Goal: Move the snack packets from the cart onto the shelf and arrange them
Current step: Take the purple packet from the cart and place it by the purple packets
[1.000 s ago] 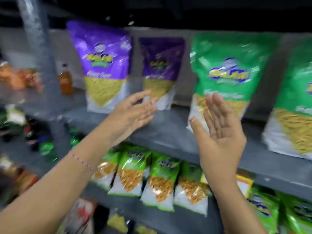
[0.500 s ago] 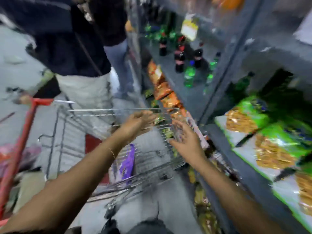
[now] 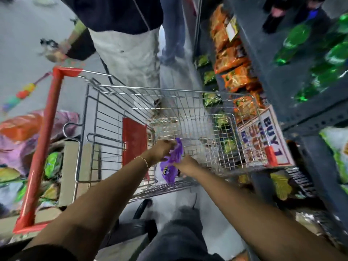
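Observation:
A purple snack packet (image 3: 172, 162) stands inside the wire cart (image 3: 188, 117), near its closest end. My left hand (image 3: 162, 149) grips the packet's upper edge from the left. My right hand (image 3: 185, 164) holds its right side lower down. Both arms reach down into the basket. The grey shelf (image 3: 278, 76) runs along the right, with orange packets (image 3: 231, 61) and green bottles (image 3: 320, 59) on it. A green-and-white packet (image 3: 339, 151) shows at the far right edge.
A person in a dark top and white trousers (image 3: 130, 53) stands just beyond the cart. The cart's red handle (image 3: 43, 140) is on the left, with bags and a cardboard box (image 3: 69, 174) beside it. A "BUY 1" sign (image 3: 263, 136) leans against the shelf.
My view swung from the shelf down to the cart. Both hands went from open in front of the shelf packets into the basket and took hold of the purple packet.

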The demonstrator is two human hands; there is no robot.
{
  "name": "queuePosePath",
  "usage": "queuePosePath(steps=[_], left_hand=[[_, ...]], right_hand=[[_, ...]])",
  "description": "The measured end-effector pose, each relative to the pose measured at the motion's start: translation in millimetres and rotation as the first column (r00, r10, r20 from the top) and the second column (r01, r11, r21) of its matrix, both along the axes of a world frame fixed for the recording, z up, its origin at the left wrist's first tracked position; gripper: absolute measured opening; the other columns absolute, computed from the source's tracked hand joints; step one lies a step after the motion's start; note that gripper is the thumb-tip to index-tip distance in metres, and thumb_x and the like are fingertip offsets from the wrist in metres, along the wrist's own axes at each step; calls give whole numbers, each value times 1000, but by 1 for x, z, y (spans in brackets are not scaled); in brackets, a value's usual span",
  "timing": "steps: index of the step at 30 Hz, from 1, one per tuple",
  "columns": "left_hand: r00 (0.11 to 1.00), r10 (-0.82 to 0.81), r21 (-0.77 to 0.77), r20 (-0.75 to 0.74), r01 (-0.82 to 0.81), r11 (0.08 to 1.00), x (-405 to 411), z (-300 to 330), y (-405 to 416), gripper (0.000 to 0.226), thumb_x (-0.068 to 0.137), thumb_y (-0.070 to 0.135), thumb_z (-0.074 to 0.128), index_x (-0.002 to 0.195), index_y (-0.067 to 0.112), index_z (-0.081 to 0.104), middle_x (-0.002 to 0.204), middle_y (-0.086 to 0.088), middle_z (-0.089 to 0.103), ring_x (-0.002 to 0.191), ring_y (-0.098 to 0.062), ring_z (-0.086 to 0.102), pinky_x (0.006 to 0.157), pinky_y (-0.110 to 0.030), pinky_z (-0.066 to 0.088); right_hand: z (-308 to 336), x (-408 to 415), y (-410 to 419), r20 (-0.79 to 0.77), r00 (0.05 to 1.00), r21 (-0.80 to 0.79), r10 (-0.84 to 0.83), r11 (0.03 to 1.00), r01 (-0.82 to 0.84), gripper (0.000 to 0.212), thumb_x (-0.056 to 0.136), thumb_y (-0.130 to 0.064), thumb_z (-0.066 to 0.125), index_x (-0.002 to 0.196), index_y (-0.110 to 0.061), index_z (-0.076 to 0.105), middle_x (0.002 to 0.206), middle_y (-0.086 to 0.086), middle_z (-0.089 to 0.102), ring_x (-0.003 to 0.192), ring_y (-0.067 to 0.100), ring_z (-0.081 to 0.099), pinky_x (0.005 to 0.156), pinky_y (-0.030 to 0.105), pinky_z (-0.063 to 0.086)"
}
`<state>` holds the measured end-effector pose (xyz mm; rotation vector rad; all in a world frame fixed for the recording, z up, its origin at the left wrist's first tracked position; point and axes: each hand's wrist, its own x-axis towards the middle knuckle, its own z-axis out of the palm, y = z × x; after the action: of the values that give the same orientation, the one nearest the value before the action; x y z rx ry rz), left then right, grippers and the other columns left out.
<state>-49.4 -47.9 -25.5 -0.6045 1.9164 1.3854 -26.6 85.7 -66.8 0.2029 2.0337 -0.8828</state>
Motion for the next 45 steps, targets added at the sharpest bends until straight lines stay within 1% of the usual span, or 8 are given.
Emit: queuePosePath(steps=[9, 16, 21, 25, 32, 36, 42, 45], left_hand=[[983, 102, 239, 151, -137, 961, 18, -25, -40, 77, 85, 73, 27, 126, 18, 61, 127, -2, 65, 112, -20, 53, 96, -37, 39], [912, 385, 529, -140, -260, 808, 16, 38, -17, 64, 92, 63, 33, 128, 17, 59, 136, -10, 60, 118, -23, 62, 110, -52, 39], [697, 270, 328, -664, -52, 943, 9, 119, 31, 73, 64, 68, 69, 112, 15, 55, 103, 23, 72, 94, 7, 65, 94, -35, 52], [446, 258, 323, -857, 75, 944, -5, 193, 78, 68, 48, 45, 90, 107, 35, 57, 97, 3, 73, 88, -14, 68, 87, -38, 57], [348, 382, 513, -856, 484, 708, 11, 331, 183, 57, 63, 8, 76, 116, 12, 57, 96, 6, 77, 86, -13, 72, 83, -35, 59], [410, 337, 530, -848, 678, 509, 32, 378, 234, 72, 54, 36, 89, 118, 19, 61, 109, -2, 75, 99, -24, 70, 88, -40, 57], [398, 145, 423, -906, 823, 380, 64, 426, 325, 98, 52, 43, 90, 131, 5, 46, 112, -1, 73, 101, -18, 68, 87, -34, 55], [294, 48, 287, -955, 864, 414, 71, 440, 362, 62, 71, 36, 78, 125, 22, 51, 115, 8, 71, 107, -7, 65, 94, -27, 51]], right_hand=[[43, -16, -18, -68, 990, -222, -124, 969, 106, 28, 100, -22, 47, 77, -9, 57, 62, 4, 48, 56, 15, 42, 55, 29, 31], [176, -42, 6, -139, 844, -646, -518, 694, 319, 26, 96, -7, 53, 73, -7, 64, 64, 3, 62, 53, 5, 58, 55, 13, 46], [309, -42, 52, -264, 689, -833, -675, 520, 190, 27, 95, -10, 55, 72, -12, 68, 68, 2, 70, 63, 6, 67, 58, 11, 48], [407, -17, 85, -502, 486, -813, -715, 582, 15, 39, 93, -32, 56, 90, 4, 70, 107, 28, 71, 101, 41, 68, 88, 39, 57], [482, 105, 211, -834, -129, -550, -537, 828, 106, 81, 64, -33, 86, 135, -33, 47, 136, -16, 51, 128, -10, 44, 104, 21, 39], [470, 153, 256, -801, 123, -559, -586, 806, 194, 86, 56, -15, 93, 130, -27, 51, 123, -10, 69, 115, 5, 64, 91, 22, 52], [492, 209, 314, -757, -166, -649, -633, 696, 308, 73, 46, -6, 90, 111, -22, 61, 105, 2, 77, 94, 19, 75, 76, 28, 60], [498, 222, 339, -745, -254, -664, -617, 648, 373, 75, 54, 4, 88, 117, -19, 54, 106, 11, 75, 89, 22, 76, 70, 32, 61]])
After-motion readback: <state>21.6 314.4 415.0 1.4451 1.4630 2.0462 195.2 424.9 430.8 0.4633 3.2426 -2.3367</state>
